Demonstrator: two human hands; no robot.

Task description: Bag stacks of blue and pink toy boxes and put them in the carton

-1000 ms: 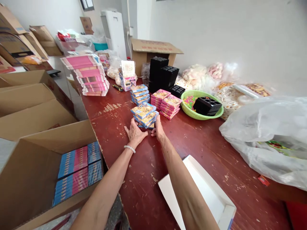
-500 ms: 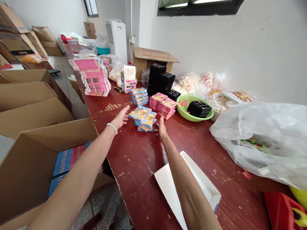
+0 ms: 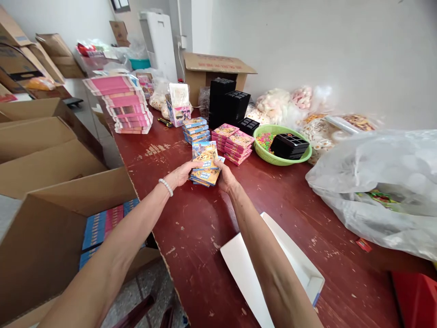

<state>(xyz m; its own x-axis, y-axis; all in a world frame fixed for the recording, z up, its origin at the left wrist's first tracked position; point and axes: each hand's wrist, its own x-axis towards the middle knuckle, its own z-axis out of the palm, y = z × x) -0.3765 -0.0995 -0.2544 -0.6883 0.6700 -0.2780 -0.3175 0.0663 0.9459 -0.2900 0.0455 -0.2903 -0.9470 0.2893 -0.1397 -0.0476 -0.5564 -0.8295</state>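
Stack of blue-and-yellow boxes (image 3: pixel 205 163) | long axis near-far, tilted up | left hand (image 3: pixel 181 175), right hand (image 3: pixel 227 177): gripping opposite sides, equally near | over red bench (image 3: pixel 191 237)

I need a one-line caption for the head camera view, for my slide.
Left hand and right hand hold small blue-and-yellow boxes at a worn red table.
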